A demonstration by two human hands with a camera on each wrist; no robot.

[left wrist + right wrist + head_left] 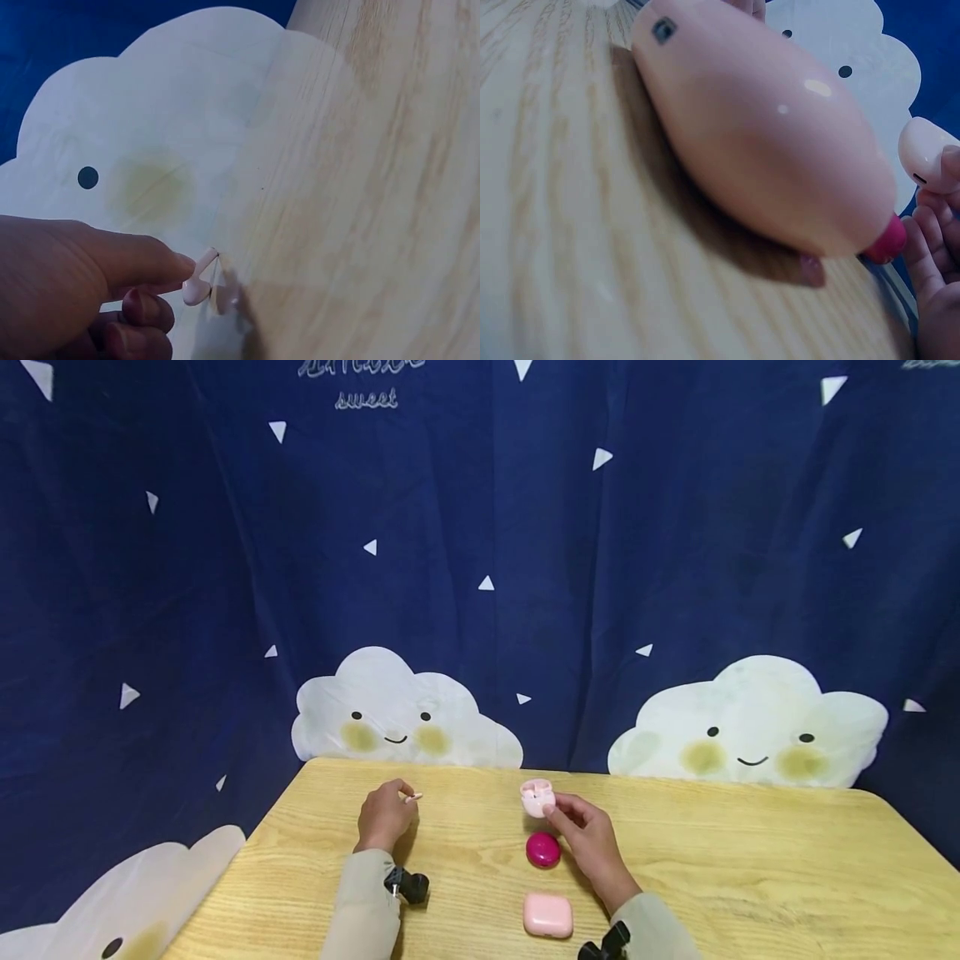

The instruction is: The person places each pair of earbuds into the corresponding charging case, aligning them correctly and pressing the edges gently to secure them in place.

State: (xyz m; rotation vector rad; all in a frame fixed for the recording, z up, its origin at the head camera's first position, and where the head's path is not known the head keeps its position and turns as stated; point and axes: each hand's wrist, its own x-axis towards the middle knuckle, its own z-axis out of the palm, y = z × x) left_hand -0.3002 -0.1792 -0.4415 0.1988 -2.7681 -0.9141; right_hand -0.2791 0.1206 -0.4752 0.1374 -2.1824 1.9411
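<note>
On the left side of the table, my left hand [385, 818] pinches a pale pink earbud [196, 289] by thumb and fingertips, slightly above the wood. My right hand [592, 842] grips a pale pink earbud case [536, 802] at its lower right edge, and the lid of this case stands open. Whether an earbud sits inside it is too small to tell. Just in front of the held case lies a round magenta case [543, 850], closed. Nearer to me is a closed pink rounded-rectangular case [547, 916], which looms large in the right wrist view.
The light wooden table [765, 868] extends to both sides of the hands. Behind its far edge hangs a dark blue curtain [450, 618] with white triangles and smiling clouds. Black wrist cameras [408, 887] are strapped over the sleeves.
</note>
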